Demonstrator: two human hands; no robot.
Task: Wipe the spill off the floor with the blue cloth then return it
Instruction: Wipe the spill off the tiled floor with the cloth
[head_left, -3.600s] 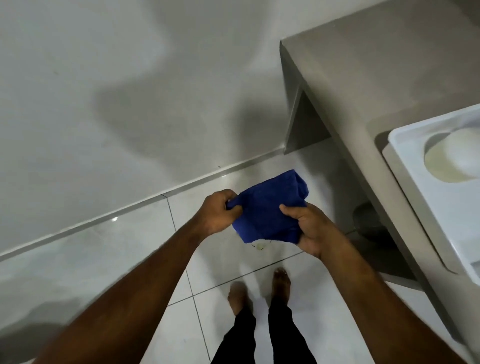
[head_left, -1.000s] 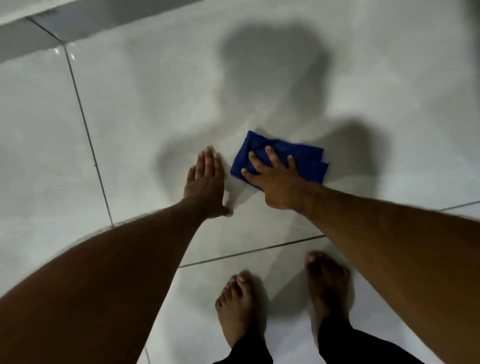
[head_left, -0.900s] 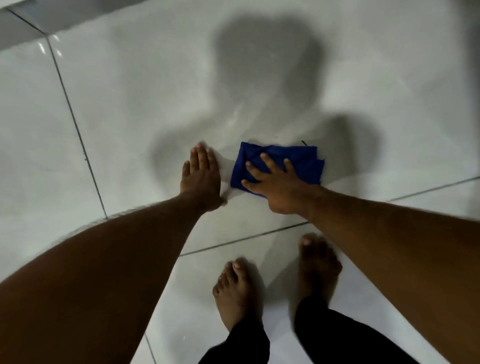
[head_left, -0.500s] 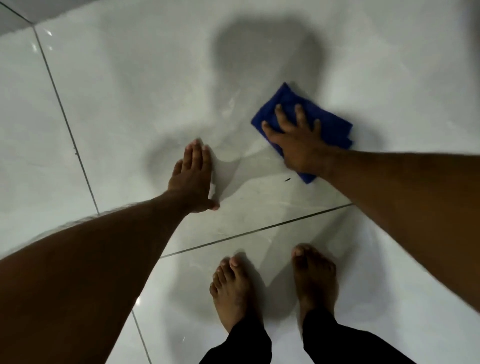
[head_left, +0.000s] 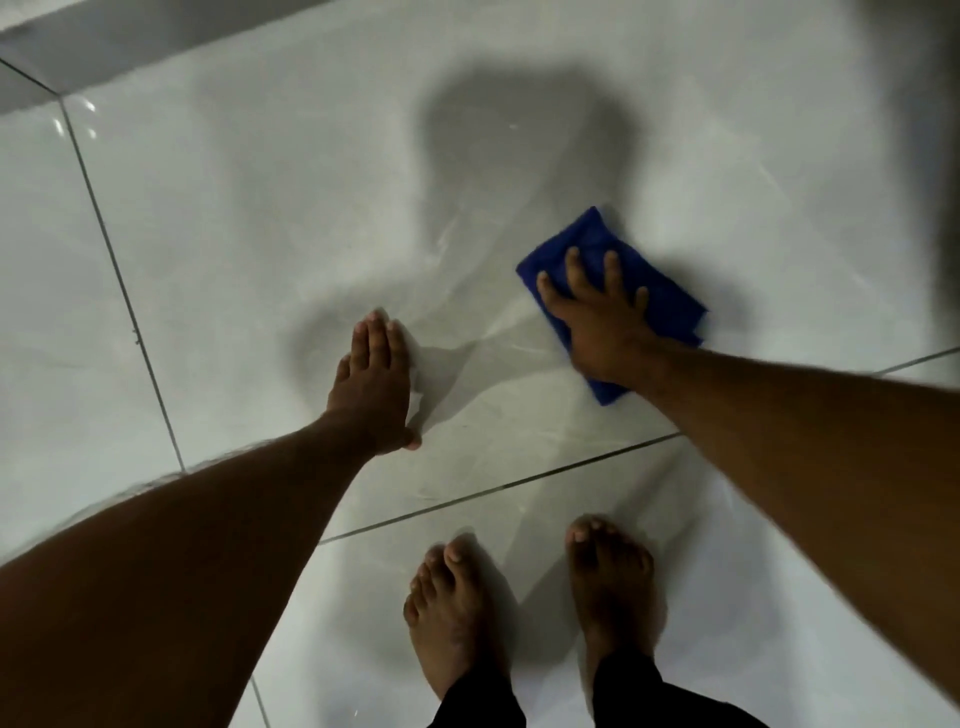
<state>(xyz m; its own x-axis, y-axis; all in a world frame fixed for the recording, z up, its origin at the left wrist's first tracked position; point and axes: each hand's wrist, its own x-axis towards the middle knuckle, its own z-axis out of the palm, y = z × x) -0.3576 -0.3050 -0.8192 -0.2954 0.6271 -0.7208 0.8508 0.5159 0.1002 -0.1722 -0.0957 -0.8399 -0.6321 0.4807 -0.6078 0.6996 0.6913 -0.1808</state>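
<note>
Right hand (head_left: 602, 322) pressed palm-down on the blue cloth (head_left: 660, 291), fingers (head_left: 574, 267) spread wide across its top, nothing gripped. Blue cloth folded, lying flat on the glossy pale floor tile (head_left: 234, 234), right of centre, angled diagonally, one corner protruding below the wrist. Left hand (head_left: 371, 384) flat on the same tile, well apart from the cloth, fingers extended and held close together, empty. Two bare feet (head_left: 457, 608) planted on the near tile, behind a dark grout line (head_left: 467, 496).

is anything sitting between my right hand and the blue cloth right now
No. The right hand lies flat on the blue cloth, pressing it to the floor. The left hand rests apart on the tile.
</note>
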